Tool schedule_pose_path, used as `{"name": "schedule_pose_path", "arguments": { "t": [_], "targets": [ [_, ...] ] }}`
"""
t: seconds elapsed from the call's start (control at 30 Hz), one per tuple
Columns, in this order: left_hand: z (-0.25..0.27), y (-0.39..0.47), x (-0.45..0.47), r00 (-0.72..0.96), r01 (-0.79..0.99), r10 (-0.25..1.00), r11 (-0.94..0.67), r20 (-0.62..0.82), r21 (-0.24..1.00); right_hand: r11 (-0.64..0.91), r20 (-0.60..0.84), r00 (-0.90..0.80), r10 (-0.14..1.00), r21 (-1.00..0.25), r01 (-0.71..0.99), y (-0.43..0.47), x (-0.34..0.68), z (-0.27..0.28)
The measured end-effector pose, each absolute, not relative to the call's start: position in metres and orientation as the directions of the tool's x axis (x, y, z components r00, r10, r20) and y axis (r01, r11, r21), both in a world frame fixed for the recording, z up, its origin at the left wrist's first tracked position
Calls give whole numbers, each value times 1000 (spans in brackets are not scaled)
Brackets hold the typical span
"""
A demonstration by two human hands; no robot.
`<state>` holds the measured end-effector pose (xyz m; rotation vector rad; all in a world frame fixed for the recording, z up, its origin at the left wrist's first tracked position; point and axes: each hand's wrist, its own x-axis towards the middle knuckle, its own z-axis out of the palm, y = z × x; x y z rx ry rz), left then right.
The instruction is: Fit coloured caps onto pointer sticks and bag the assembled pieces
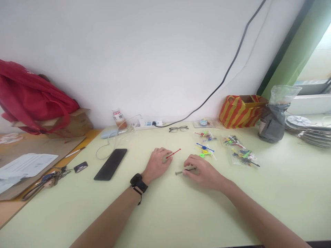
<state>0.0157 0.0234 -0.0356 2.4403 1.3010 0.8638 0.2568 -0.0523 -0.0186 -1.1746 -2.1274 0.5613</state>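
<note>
My left hand (157, 163) rests on the table, its fingers curled at the near end of a thin red plastic arrow (173, 153). The arrow slants up to the right from the fingertips. To its right, my right hand (203, 172) pinches a slim dark arrow-like stick (179, 173) between thumb and fingers. One grey flared end sticks out left of the thumb, and a darker part shows inside the grip. Beyond my right hand lie loose coloured plastic arrow pieces (204, 148), blue, yellow, green and white among them.
Clear bags (244, 156) of similar pieces lie at right. Behind are eyeglasses (178, 129), a power strip (147, 124) with a black cable, and a bottle (119, 119). A black phone (110, 164) and keys (49, 177) are at left, a striped bag (240, 112) at back right.
</note>
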Motion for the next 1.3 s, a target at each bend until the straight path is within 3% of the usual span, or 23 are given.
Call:
{"name": "schedule_pose_path", "arguments": {
  "t": [0.2,0.33,0.43,0.5,0.7,0.83,0.97,1.17,1.3],
  "targets": [
    [-35,23,16,451,684,807,-587,381,433,502,227,-466,855,-587,635,-52,256,-22],
    [-34,18,17,386,753,843,-522,374,400,472,313,-367,876,-398,787,-40,266,-32],
    [-34,16,17,382,745,854,-511,353,428,341,395,-224,891,-256,904,-31,278,-40],
    [-35,16,18,400,718,850,-524,344,459,277,454,-150,878,-226,934,-28,283,-42],
    [-32,10,24,524,546,793,-593,311,593,463,553,-241,798,-304,833,-35,274,-38],
    [-25,-2,31,655,327,692,-621,303,712,558,486,-387,784,-277,782,-39,264,-40],
    [-21,-3,34,634,193,707,-537,313,821,586,403,-454,795,-314,747,-40,262,-42],
    [-26,6,31,548,266,784,-494,292,827,595,348,-484,803,-510,622,-49,262,-25],
    [-29,9,32,487,294,841,-410,234,863,459,285,-379,880,-714,529,-52,261,-16]
  ]
}}
